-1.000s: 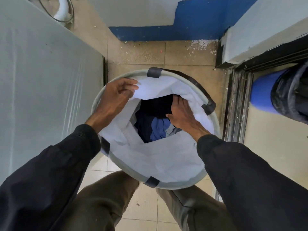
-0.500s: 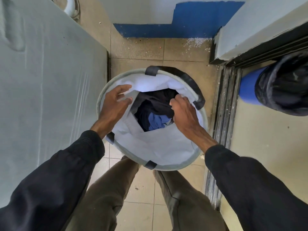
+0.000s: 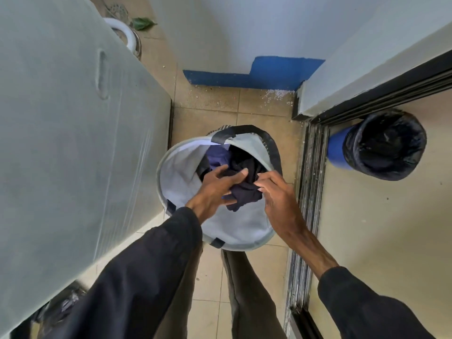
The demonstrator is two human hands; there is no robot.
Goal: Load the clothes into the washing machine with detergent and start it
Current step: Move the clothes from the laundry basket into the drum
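Observation:
A round grey laundry basket [image 3: 234,228] with a white lining and black handle straps stands on the tiled floor between my legs. Dark and blue clothes [image 3: 244,165] lie inside it. My left hand [image 3: 215,189] grips a bunched dark garment [image 3: 244,194] above the basket's opening. My right hand [image 3: 278,194] touches the same garment from the right, its fingers curled at the cloth. The washing machine [image 3: 73,143], a large pale grey surface, fills the left side.
A blue bin with a black liner [image 3: 384,148] stands beyond a black sliding-door track [image 3: 305,192] on the right. A white wall with a blue painted base [image 3: 269,74] closes the far end. A white hose [image 3: 127,35] lies at the top left.
My head has risen, so the basket looks smaller. My left hand left the lining and came to the middle. Both hands now have a dark garment lifted out of the clothes.

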